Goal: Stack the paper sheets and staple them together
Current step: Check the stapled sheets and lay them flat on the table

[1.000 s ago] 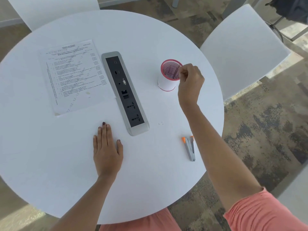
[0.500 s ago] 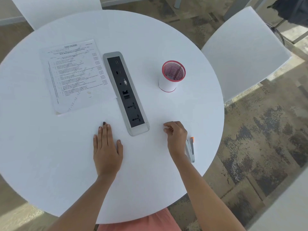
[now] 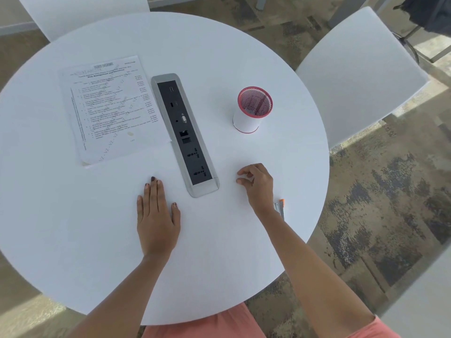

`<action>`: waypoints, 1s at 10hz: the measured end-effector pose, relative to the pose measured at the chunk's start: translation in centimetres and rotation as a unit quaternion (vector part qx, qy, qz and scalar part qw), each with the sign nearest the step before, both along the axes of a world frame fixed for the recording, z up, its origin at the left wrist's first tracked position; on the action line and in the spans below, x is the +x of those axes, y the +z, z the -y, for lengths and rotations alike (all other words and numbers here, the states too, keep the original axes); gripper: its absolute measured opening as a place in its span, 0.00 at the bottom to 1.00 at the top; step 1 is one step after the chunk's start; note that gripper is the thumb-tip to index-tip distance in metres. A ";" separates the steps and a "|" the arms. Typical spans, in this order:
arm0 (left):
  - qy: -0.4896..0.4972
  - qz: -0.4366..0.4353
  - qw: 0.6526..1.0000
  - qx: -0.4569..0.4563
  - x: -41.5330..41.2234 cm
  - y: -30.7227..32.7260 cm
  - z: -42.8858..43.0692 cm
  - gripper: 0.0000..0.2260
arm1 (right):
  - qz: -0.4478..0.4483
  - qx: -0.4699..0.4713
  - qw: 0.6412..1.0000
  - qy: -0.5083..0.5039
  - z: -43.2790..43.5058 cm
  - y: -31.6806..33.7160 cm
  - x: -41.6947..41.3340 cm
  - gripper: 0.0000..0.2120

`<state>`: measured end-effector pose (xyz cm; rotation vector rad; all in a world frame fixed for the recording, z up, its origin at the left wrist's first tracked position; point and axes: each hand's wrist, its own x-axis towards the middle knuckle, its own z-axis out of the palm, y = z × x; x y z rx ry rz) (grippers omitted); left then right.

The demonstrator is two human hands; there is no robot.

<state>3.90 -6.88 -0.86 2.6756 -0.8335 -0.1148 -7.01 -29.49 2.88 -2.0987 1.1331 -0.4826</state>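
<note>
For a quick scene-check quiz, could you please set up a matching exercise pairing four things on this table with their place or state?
Things: 1 paper sheets; 2 mesh cup; 3 stapler; 4 left hand.
States: A palm down, fingers straight; B partly hidden by the right hand; C upright, red rim; D lying flat, print up.
Pairs: 1-D, 2-C, 3-B, 4-A.

White table (image 3: 97, 240); pink-rimmed mesh cup (image 3: 253, 111); orange-tipped stapler (image 3: 281, 207).

Office meeting spot.
Round white table (image 3: 73, 228) with built-in socket strip (image 3: 184, 132); white chair (image 3: 358, 76) at two o'clock; patterned carpet (image 3: 390, 191).
</note>
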 end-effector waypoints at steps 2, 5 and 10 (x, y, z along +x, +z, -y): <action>0.001 -0.001 1.000 -0.003 0.0 0.2 0.0 0.28 | 0.029 0.009 0.998 -0.052 -1.5 -0.2 -0.3 0.12; 0.000 -0.003 1.000 0.000 0.0 0.2 0.0 0.28 | -0.010 -0.105 0.994 -0.008 -6.2 -1.2 -1.4 0.17; 0.000 0.001 1.000 0.002 0.0 0.1 0.0 0.28 | 0.053 0.011 0.993 -0.105 -4.8 -1.2 0.4 0.04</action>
